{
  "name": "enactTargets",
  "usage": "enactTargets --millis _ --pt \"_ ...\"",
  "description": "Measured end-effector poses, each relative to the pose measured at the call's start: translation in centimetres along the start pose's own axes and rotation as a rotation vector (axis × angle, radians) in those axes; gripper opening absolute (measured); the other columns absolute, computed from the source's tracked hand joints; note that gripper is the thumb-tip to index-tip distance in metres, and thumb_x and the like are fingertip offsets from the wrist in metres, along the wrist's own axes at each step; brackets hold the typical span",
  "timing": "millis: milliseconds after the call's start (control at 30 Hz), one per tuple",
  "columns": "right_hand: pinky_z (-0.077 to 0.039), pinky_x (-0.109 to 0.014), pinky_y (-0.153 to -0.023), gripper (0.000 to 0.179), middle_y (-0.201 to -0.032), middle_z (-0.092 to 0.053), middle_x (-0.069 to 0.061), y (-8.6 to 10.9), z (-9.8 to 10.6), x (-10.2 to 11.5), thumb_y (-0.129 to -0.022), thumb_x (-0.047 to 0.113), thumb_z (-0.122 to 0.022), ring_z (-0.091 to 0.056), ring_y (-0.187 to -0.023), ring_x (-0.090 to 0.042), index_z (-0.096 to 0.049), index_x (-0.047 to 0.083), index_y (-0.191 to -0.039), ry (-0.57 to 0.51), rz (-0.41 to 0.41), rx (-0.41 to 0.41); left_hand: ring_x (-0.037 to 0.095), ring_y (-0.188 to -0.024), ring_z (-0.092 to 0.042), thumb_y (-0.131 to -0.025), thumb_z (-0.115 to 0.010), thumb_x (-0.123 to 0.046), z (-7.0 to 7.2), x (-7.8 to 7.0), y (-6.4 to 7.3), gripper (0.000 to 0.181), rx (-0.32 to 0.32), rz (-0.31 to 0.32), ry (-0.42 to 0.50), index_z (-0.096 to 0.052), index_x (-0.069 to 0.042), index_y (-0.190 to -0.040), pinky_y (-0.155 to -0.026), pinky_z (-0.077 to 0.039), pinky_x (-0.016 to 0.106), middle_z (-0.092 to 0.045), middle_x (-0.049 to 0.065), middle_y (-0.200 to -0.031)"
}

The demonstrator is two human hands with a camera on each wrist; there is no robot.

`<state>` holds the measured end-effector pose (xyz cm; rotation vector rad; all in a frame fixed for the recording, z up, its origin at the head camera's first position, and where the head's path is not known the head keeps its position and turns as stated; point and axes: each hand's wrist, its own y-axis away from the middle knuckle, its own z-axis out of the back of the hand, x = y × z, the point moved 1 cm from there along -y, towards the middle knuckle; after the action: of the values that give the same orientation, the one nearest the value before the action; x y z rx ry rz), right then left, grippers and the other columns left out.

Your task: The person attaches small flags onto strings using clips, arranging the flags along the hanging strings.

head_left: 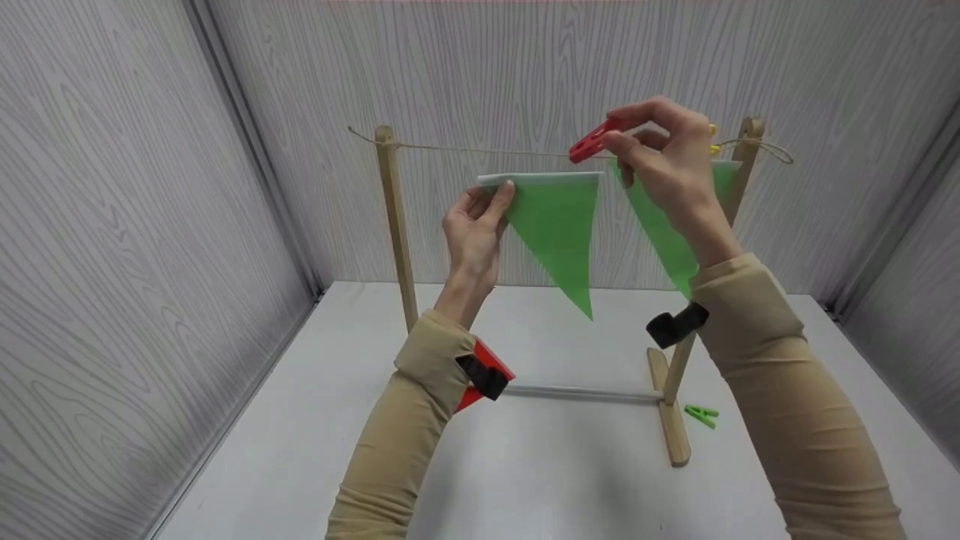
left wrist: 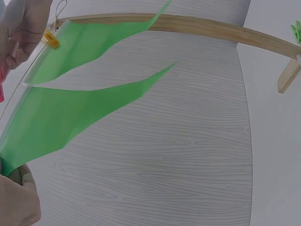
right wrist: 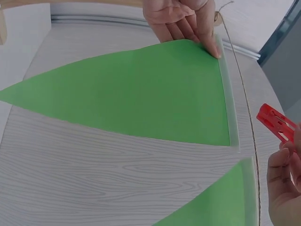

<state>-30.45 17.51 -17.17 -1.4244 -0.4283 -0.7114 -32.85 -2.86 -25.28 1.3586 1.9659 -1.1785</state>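
Open room lies between left post and left grip; 2 green pennants obstruct rightward passage.

Soft light (wrist views hazy) casts faint shadows.

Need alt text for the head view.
A person's left grip pinches a green pennant near a string between wooden posts, while the right grip holds a red clothespin. A second green pennant hangs at right; a green clothespin lies below.
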Motion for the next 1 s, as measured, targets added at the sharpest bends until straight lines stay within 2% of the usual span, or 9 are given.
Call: enactTargets --millis 167,300,500,733,1000 --pt "-0.037 -0.018 -0.045 0.02 -0.09 -0.065 0.002 -0.8 -0.3 0.1 -0.092 0.005 -0.071 -0.046 -0.051 -0.005 -0.07 -0.004 -0.109 0.06 -0.036 0.027 0.019 -0.106 -0.067 -0.095 -0.066 -0.002 -0.1 -0.1 -0.3 0.028 -0.011 0.01 -0.002 -0.059 0.008 -0.12 -0.1 -0.055 0.028 -0.066 0.012 -0.111" --pt "-0.034 -0.015 -0.046 0.016 -0.089 -0.066 0.006 -1.4 -0.3 0.0 -0.091 0.006 -0.073 -0.05 -0.053 -0.003 -0.072 -0.003 -0.105 0.125 -0.032 0.024 0.02 -0.107 -0.066 -0.095 -0.066 -0.002 -0.3 -0.2 -0.5 0.029 -0.016 0.013 0.002 -0.058 0.009 -0.121 -0.099 -0.055 0.027 -0.065 0.013 -0.112" --pt "-0.034 -0.013 -0.048 0.007 -0.087 -0.068 0.009 -2.0 -0.4 -0.2 -0.089 0.003 -0.074 -0.059 -0.058 -0.001 -0.074 0.0 -0.096 0.145 -0.007 0.01 0.019 -0.106 -0.066 -0.096 -0.064 -0.002 -0.7 -0.4 -0.8 0.031 -0.006 0.021 0.016 -0.056 0.01 -0.123 -0.101 -0.054 0.028 -0.064 0.011 -0.11" --pt "-0.049 -0.011 -0.06 0.003 -0.086 -0.067 0.009 -2.4 -0.5 -0.1 -0.089 0.003 -0.074 -0.065 -0.064 0.0 -0.074 0.002 -0.093 0.165 -0.013 0.011 0.027 -0.116 -0.065 -0.096 -0.063 -0.002 -1.0 -0.5 -1.0 0.031 -0.01 0.026 0.028 -0.057 0.009 -0.124 -0.101 -0.054 0.028 -0.065 0.014 -0.115" --pt "-0.039 -0.013 -0.052 0.007 -0.085 -0.068 0.008 -2.7 -0.6 0.3 -0.09 0.005 -0.073 -0.065 -0.061 -0.001 -0.074 0.01 -0.086 0.172 -0.01 0.0 0.023 -0.112 -0.065 -0.096 -0.063 -0.002 -1.3 -0.7 -1.2 0.029 -0.013 0.02 0.03 -0.057 0.009 -0.123 -0.1 -0.054 0.028 -0.064 0.014 -0.115"
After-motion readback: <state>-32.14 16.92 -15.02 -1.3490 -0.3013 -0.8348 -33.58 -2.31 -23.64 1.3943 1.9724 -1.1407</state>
